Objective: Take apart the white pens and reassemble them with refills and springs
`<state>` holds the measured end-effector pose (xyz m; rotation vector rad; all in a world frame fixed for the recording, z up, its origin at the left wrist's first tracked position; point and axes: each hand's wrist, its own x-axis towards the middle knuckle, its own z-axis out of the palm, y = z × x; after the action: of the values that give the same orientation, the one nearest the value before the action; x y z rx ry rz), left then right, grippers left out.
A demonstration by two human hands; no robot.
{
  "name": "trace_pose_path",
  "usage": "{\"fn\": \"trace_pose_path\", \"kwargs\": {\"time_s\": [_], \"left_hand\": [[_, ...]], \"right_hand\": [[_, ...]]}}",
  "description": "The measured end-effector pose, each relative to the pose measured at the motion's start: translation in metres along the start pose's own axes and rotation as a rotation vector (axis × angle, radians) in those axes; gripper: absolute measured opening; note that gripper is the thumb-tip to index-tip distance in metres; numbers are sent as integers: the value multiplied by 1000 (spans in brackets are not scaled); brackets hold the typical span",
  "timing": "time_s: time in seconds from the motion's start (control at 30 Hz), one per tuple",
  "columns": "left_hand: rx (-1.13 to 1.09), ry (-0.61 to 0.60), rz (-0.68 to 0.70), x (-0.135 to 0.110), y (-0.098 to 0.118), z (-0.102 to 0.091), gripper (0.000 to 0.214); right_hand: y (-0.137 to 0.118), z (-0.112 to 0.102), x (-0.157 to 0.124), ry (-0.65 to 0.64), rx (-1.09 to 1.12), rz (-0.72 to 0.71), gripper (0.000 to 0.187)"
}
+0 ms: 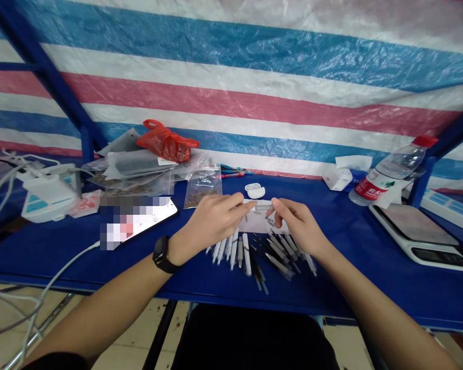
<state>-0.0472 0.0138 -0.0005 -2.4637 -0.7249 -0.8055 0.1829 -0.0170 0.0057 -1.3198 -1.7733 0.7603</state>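
My left hand (212,218), with a black watch on its wrist, and my right hand (299,223) meet over the blue table (351,288). Both pinch the top edge of a small clear plastic bag (259,218), the left at its left corner, the right at its right corner. Small dark parts show inside the bag. Under and in front of my hands lie several white pen barrels (235,249) and several dark thin pen refills (272,254), fanned out towards the table's front edge.
A phone (139,223) lies at the left, beside white chargers and cables (48,192). Behind are piled plastic bags, a red bag (165,144) and a white earbud case (254,191). A water bottle (389,177) and a digital scale (420,234) stand at the right.
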Motion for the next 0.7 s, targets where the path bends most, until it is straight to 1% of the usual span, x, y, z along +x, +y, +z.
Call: {"fn": "trace_pose_path", "kwargs": {"time_s": [0.07, 0.1, 0.17, 0.23, 0.3, 0.4, 0.5, 0.7], "left_hand": [[11, -91, -130, 0, -7, -1, 28], [28, -157, -209, 0, -11, -2, 26], [63, -323, -364, 1, -20, -5, 22], [83, -490, -483, 1, -27, -7, 20], [86, -615, -550, 2, -32, -10, 20], [87, -751, -582, 3, -33, -13, 22], [86, -800, -573, 3, -32, -13, 21], [16, -759, -546, 1, -30, -11, 17]], "right_hand": [[1, -4, 1, 9, -124, -15, 41], [1, -7, 1, -19, -191, -34, 34], [0, -12, 1, -140, -310, -92, 25], [-1, -16, -1, -295, -395, -132, 21], [-2, -18, -2, -427, -440, -141, 21], [-3, -17, -5, -564, -471, -137, 21], [-5, -13, -6, -619, -474, -125, 17], [-7, -9, -7, -612, -534, -131, 15]]}}
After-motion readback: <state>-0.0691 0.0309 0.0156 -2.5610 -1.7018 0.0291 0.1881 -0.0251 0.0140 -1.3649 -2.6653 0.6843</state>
